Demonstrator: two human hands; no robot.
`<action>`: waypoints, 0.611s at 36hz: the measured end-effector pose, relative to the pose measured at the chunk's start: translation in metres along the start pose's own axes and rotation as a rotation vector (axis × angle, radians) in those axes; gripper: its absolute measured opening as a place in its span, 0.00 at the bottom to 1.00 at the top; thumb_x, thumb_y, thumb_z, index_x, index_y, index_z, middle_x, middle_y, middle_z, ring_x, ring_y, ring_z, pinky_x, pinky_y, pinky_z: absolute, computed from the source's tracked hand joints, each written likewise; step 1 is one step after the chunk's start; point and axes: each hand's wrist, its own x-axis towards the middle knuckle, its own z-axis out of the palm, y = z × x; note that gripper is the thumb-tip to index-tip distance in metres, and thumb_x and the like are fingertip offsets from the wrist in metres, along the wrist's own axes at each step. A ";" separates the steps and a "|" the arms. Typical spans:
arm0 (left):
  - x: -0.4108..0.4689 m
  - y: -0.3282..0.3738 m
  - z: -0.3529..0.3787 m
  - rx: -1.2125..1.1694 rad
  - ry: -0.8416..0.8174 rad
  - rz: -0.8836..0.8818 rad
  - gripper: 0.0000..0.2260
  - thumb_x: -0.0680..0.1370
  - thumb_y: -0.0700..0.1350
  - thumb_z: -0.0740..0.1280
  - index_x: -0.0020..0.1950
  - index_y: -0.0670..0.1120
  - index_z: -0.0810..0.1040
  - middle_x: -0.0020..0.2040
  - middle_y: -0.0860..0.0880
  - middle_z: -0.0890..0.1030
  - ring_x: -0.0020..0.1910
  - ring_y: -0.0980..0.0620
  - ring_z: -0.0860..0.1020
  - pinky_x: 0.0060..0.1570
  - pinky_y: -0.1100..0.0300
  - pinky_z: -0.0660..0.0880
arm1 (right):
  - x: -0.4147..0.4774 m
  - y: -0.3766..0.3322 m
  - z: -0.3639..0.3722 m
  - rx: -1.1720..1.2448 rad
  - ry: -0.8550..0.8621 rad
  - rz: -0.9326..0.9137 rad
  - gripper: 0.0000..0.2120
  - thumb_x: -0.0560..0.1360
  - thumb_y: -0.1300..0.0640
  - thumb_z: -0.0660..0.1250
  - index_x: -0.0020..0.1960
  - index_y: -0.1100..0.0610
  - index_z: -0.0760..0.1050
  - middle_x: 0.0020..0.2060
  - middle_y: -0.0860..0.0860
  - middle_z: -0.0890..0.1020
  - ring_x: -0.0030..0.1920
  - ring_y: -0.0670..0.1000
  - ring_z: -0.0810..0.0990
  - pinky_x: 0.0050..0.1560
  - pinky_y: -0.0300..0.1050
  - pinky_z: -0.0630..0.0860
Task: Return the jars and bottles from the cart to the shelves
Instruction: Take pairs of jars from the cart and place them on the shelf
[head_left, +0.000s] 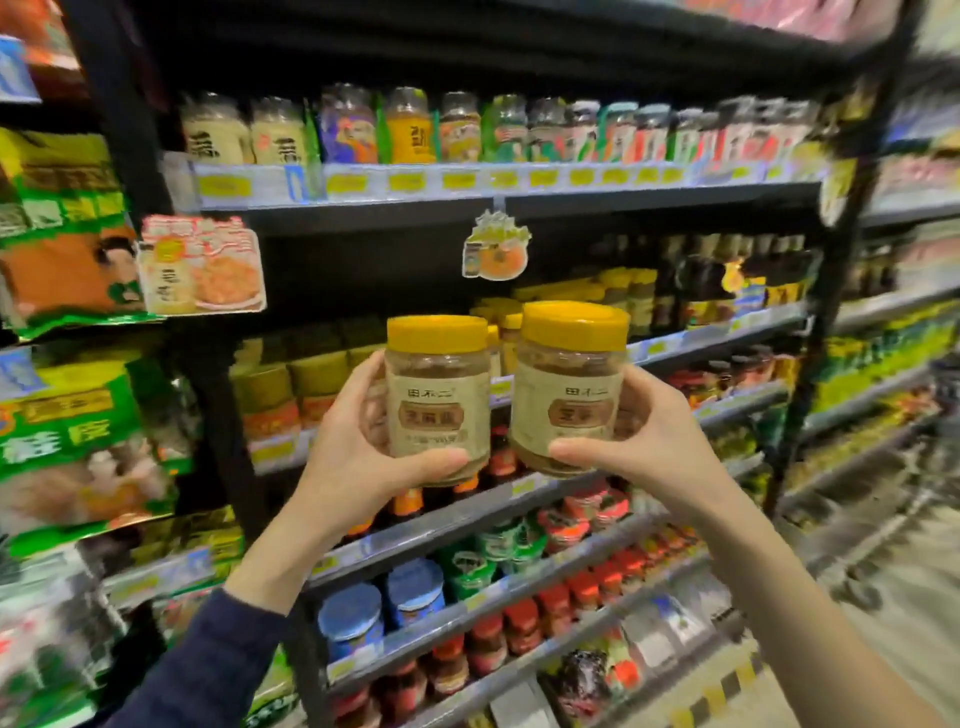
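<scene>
Our left hand (358, 447) wraps one yellow-lidded jar (439, 395), our right hand (649, 436) its twin (569, 387), both raised before the shelf (717, 332) (matching lids sit behind). We should slide them in upright, labels outward.

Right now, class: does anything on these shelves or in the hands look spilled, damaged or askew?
Nothing stands out. The left hand and right hand each hold a yellow-lidded jar, lids on; the right one tilts slightly. The shelved jars stand in rows, though blur hides detail.
</scene>
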 end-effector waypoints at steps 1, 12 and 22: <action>0.007 0.000 0.016 -0.012 -0.007 0.004 0.42 0.57 0.52 0.81 0.65 0.62 0.65 0.61 0.53 0.79 0.58 0.58 0.79 0.56 0.57 0.78 | 0.002 0.005 -0.014 -0.009 0.011 0.000 0.28 0.58 0.58 0.78 0.57 0.55 0.76 0.49 0.48 0.85 0.49 0.44 0.83 0.47 0.35 0.78; 0.080 0.000 0.172 -0.134 -0.046 0.015 0.47 0.55 0.47 0.78 0.69 0.61 0.59 0.56 0.61 0.77 0.52 0.69 0.78 0.44 0.73 0.76 | 0.030 0.058 -0.161 -0.072 0.064 0.003 0.27 0.57 0.59 0.78 0.54 0.51 0.76 0.43 0.40 0.85 0.45 0.40 0.84 0.42 0.30 0.76; 0.139 -0.011 0.248 -0.083 -0.019 0.014 0.46 0.56 0.50 0.78 0.70 0.59 0.60 0.61 0.60 0.74 0.57 0.67 0.76 0.48 0.70 0.77 | 0.073 0.106 -0.237 -0.100 0.072 -0.001 0.32 0.58 0.58 0.79 0.59 0.52 0.73 0.49 0.44 0.83 0.48 0.40 0.82 0.44 0.30 0.77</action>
